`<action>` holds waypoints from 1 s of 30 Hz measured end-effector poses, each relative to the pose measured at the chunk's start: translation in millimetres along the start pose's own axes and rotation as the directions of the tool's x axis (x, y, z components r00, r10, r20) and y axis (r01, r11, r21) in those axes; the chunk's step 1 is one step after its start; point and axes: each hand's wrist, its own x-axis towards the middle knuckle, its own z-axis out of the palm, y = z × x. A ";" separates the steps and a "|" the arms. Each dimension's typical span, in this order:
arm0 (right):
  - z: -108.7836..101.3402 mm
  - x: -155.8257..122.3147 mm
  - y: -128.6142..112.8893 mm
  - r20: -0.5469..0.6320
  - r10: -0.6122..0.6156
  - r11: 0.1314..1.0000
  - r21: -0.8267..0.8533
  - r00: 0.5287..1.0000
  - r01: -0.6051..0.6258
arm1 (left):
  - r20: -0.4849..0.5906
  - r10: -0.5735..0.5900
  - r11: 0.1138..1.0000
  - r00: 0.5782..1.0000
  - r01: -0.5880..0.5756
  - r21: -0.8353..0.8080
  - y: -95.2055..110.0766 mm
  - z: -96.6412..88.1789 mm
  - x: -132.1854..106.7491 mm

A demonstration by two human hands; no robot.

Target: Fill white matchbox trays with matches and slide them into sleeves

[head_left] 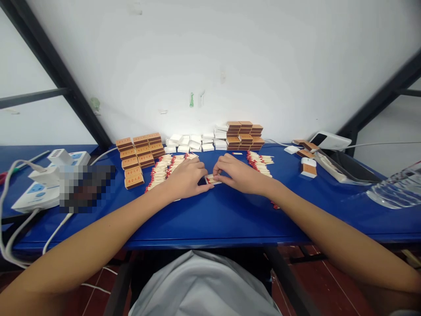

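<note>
A small white matchbox tray lies on the blue table between my hands, with some matches in it. My left hand is closed at the tray's left end, its thumb along the near side. Over the right end, my right hand has thumb and fingers pinched together. Whatever is between those fingertips is too small to make out. Red-tipped matches lie piled beside and partly under my left hand. Another pile of matches is beyond my right wrist, partly covered by the forearm.
Brown matchboxes stand stacked at left, others at the back. White trays line the wall. A power strip with cables occupies the left side. At right are loose boxes, a dark pouch and a plastic bottle.
</note>
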 end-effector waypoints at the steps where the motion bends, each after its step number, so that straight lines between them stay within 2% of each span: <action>1: -1.8 0.3 5.2 -0.012 0.015 1.000 -0.011 1.000 -0.015 | 0.001 -0.003 1.000 1.000 0.003 -0.002 0.0 0.0 -0.1; 4: -9.7 -1.1 35.9 -0.095 0.099 0.987 -0.113 0.991 -0.110 | 0.002 -0.009 1.000 1.000 0.009 -0.009 -0.3 0.2 -0.6; 7: -17.8 -7.1 81.4 -0.173 0.222 0.931 -0.257 0.960 -0.261 | -0.005 -0.004 1.000 1.000 0.004 -0.017 -0.9 1.5 -1.3; 10: -21.8 -14.3 120.7 -0.154 0.267 0.895 -0.328 0.951 -0.304 | -0.016 -0.001 1.000 1.000 0.001 -0.021 -1.6 3.2 -1.7; 12: -21.6 -16.5 135.3 -0.140 0.268 0.892 -0.338 0.953 -0.301 | -0.020 -0.003 1.000 1.000 0.002 -0.017 -1.7 3.6 -1.6; 18: -16.8 -12.1 140.3 -0.117 0.226 0.911 -0.328 0.967 -0.252 | -0.012 -0.003 1.000 1.000 0.003 -0.015 -0.6 1.8 -0.7; 27: -13.3 -10.8 151.1 -0.109 0.241 0.900 -0.347 0.964 -0.264 | -0.023 -0.003 1.000 1.000 0.003 -0.012 -1.1 3.1 -1.8; 30: -12.8 -9.7 147.1 -0.095 0.268 0.888 -0.362 0.959 -0.283 | -0.019 -0.002 1.000 1.000 0.002 -0.012 -1.7 3.3 -1.7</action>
